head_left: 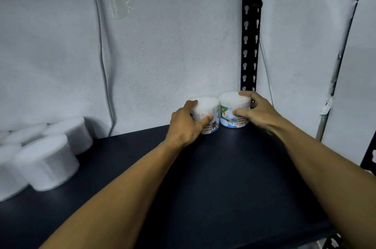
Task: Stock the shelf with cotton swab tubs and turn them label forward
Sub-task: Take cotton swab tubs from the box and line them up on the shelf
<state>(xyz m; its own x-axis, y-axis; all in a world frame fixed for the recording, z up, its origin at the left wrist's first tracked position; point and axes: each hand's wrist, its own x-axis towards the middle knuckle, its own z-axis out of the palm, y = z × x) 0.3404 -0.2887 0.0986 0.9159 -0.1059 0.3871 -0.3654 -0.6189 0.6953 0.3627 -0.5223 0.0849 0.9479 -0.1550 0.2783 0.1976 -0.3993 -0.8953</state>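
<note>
We hold two cotton swab tubs at back right corner of dark shelf [203, 177]. Left hand [186, 124] grip wraps orange-label tub [206, 115]; right hand [257, 111] grip clasps blue-label tub [234, 109]. Tubs touch, upright, labels toward us. Cluster of plain tubs [43, 159] far left of left grip

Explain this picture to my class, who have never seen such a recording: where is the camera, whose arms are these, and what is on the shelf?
There is no machine here. A person wears one camera on the head, looking down along both bare arms. The dark shelf stands against a white wall. At its back corner, the left hand grips an orange-labelled tub of cotton buds, and the right hand grips a blue-labelled tub beside it. Both labels face the camera. More white tubs wait at the shelf's left end, labels unseen.
</note>
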